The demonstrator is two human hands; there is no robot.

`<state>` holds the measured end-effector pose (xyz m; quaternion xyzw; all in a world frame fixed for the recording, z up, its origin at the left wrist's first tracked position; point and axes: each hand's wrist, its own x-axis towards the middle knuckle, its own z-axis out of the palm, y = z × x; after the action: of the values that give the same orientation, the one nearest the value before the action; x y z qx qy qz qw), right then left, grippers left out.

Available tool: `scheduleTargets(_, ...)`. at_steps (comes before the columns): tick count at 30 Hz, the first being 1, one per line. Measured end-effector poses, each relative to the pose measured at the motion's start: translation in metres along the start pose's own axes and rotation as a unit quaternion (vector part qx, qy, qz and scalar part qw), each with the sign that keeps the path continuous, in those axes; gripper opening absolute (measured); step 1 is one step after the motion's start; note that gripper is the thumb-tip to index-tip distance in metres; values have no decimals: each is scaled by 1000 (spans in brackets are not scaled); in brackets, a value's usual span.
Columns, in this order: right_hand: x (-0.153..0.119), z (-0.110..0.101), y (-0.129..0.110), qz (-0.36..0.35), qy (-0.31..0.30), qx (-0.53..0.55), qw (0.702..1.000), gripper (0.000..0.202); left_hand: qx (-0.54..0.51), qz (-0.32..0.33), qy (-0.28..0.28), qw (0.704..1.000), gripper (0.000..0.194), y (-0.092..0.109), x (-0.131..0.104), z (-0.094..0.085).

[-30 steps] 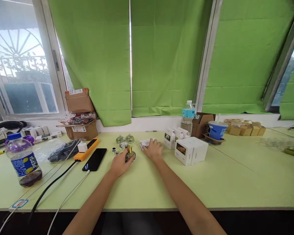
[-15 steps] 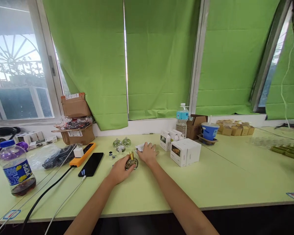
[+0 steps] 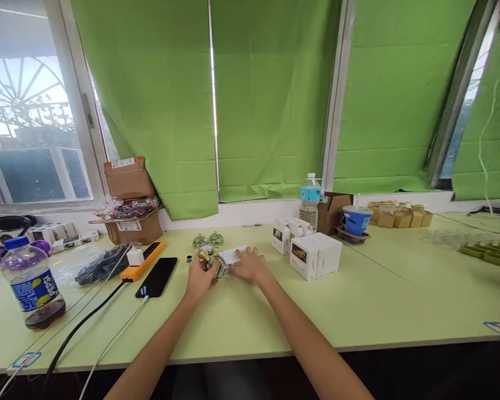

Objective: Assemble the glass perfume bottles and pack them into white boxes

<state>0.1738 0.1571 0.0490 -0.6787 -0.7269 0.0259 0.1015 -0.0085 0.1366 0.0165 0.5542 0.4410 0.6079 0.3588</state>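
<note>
Bottle [image 3: 221,267] in left hand [image 3: 200,279], right [image 3: 250,266] on paper [image 3: 232,256]

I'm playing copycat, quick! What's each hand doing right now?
Left hand: closed, holding a gold-topped glass bottle.
Right hand: touching white paper; can't tell if its grip is closed.

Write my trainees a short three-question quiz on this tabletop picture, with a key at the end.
1. Which of the person's hands holds the gold-topped glass bottle?
2. True or false: a white cable is connected to the black smartphone.
3. Fill in: as pictured, the blue cup stands to the ____ of the water bottle.

Key:
1. The left hand.
2. True.
3. right
</note>
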Motion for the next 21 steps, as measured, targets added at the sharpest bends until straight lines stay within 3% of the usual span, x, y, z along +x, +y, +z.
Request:
scheduleTargets(7, -14, 5, -27, 37, 65, 51, 996, 60, -104, -85, 104, 985, 52, -6, 14, -4)
scheduleTargets(13, -12, 17, -45, 80, 140, -10, 987, 66, -146, -115, 112, 976, 50, -7, 15, -4)
scheduleTargets(21, -14, 23, -53, 88, 162, 4, 983, 60, -176, -127, 125, 968, 39, -3, 14, -7)
